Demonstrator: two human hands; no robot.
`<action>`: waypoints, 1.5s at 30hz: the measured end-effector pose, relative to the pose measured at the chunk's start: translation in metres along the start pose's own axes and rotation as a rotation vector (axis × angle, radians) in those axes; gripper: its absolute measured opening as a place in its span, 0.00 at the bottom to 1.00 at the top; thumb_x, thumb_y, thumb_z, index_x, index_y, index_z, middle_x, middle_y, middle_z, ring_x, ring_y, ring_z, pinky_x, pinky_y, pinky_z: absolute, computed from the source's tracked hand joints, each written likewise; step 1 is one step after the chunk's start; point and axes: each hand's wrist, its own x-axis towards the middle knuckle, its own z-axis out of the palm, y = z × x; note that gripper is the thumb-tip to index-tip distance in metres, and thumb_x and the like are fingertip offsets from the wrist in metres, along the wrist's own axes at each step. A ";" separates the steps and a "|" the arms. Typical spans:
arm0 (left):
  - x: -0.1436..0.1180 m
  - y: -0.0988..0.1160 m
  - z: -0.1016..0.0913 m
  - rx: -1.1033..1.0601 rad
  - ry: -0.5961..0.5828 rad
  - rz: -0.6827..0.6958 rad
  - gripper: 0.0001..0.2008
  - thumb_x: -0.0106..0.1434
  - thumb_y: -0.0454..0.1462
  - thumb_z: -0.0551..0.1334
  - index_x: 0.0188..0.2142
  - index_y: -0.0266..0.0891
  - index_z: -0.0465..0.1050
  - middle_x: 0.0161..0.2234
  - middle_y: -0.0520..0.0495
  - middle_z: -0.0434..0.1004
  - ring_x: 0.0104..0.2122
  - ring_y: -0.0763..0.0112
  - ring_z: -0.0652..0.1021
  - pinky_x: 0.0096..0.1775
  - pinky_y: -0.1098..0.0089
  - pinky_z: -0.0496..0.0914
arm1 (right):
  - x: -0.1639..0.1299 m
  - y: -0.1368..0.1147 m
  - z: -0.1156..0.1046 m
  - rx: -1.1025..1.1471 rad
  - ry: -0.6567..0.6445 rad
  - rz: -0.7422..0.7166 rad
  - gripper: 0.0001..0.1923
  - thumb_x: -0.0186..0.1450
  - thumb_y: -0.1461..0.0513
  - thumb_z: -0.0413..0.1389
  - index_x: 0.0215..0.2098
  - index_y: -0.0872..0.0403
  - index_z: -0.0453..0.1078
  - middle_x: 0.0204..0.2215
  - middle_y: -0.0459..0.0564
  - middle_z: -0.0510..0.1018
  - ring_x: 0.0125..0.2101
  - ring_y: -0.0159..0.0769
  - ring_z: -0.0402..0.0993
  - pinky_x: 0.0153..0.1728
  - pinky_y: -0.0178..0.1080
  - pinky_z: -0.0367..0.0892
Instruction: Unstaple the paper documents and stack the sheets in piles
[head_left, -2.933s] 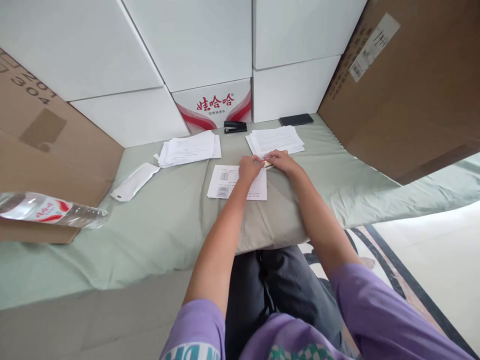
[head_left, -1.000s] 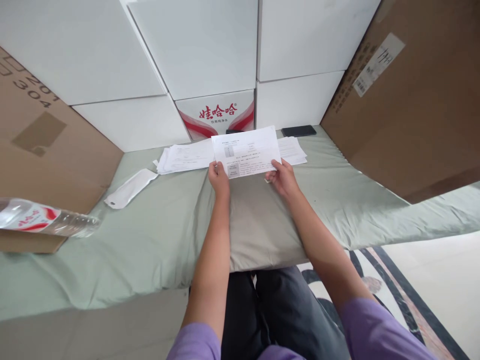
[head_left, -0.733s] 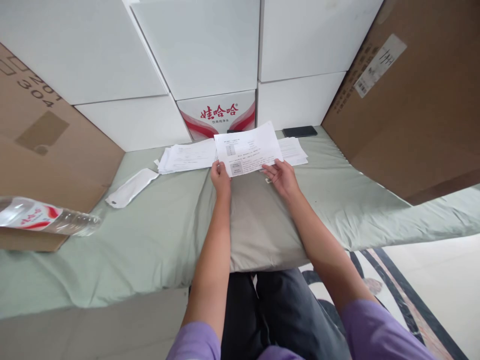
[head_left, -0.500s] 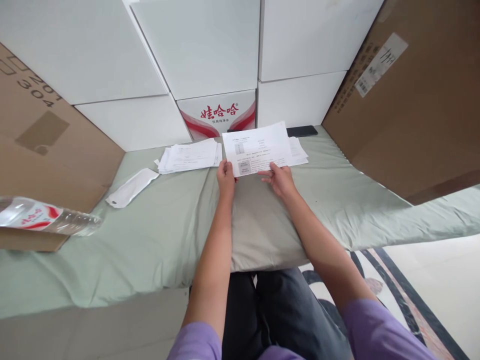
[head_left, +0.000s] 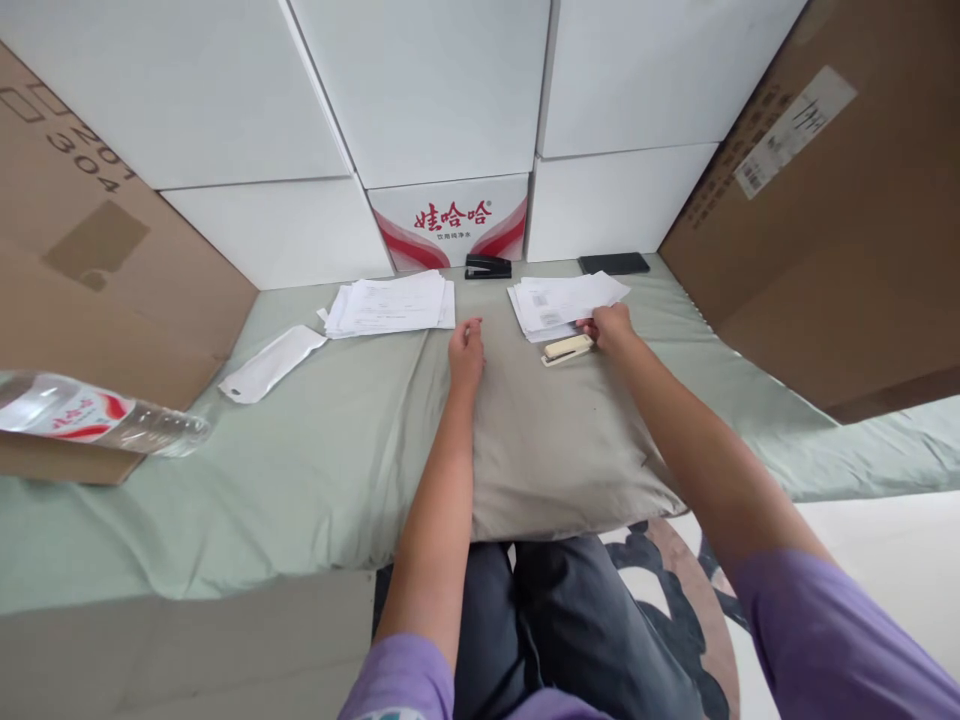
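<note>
On the right stack of papers [head_left: 551, 302], my right hand [head_left: 613, 328] pinches the near right corner of the top sheet [head_left: 581, 290]. A cream stapler [head_left: 568, 348] lies just in front of that stack, its right end close to my right fingers. My left hand [head_left: 466, 350] rests on the cloth between the two stacks, its fingers loosely curled with nothing visible in them. To its left is the other stack of papers [head_left: 394, 303]. A black stapler [head_left: 488, 267] stands at the back against the red and white box.
A black phone [head_left: 615, 263] lies at the back right. To the left are a white packet [head_left: 271, 365] and a water bottle [head_left: 97, 415]. White boxes [head_left: 420, 90] wall off the back, and brown cartons [head_left: 847, 220] flank the cloth-covered surface [head_left: 300, 470].
The sheet held in both hands has moved right onto the right stack. My left hand has let go of it. The cream stapler and the whole black stapler are now uncovered.
</note>
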 end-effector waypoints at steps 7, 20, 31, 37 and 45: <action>0.001 0.001 0.000 -0.011 -0.001 -0.009 0.18 0.69 0.51 0.57 0.44 0.40 0.75 0.18 0.58 0.54 0.17 0.77 0.59 0.20 0.74 0.58 | 0.016 0.001 -0.009 -0.150 -0.038 -0.043 0.17 0.58 0.76 0.47 0.41 0.57 0.66 0.25 0.46 0.75 0.14 0.28 0.69 0.13 0.29 0.61; 0.005 0.003 0.000 -0.094 0.054 -0.099 0.09 0.68 0.36 0.53 0.46 0.41 0.67 0.20 0.58 0.62 0.17 0.77 0.62 0.20 0.75 0.57 | -0.015 -0.005 -0.036 -0.771 0.288 -0.277 0.31 0.62 0.58 0.59 0.57 0.67 0.61 0.49 0.71 0.75 0.50 0.55 0.74 0.50 0.51 0.69; 0.007 0.014 -0.029 0.220 0.123 0.192 0.07 0.65 0.33 0.55 0.38 0.42 0.71 0.26 0.52 0.73 0.27 0.70 0.73 0.35 0.70 0.68 | -0.148 0.057 0.105 -0.280 -0.208 -0.670 0.15 0.64 0.63 0.50 0.22 0.49 0.49 0.19 0.40 0.55 0.25 0.33 0.53 0.29 0.37 0.52; 0.019 0.013 -0.065 0.541 0.191 0.294 0.09 0.62 0.32 0.60 0.41 0.42 0.74 0.45 0.41 0.79 0.48 0.60 0.77 0.54 0.60 0.67 | -0.143 0.075 0.101 -0.296 -0.277 -0.705 0.15 0.63 0.63 0.50 0.23 0.49 0.48 0.19 0.40 0.54 0.24 0.32 0.51 0.28 0.37 0.48; 0.050 0.002 -0.074 0.851 0.151 0.238 0.17 0.64 0.37 0.63 0.53 0.45 0.74 0.60 0.36 0.73 0.67 0.48 0.63 0.64 0.43 0.46 | -0.142 0.075 0.104 -0.301 -0.297 -0.685 0.15 0.63 0.62 0.50 0.23 0.49 0.48 0.19 0.40 0.55 0.24 0.32 0.52 0.28 0.37 0.49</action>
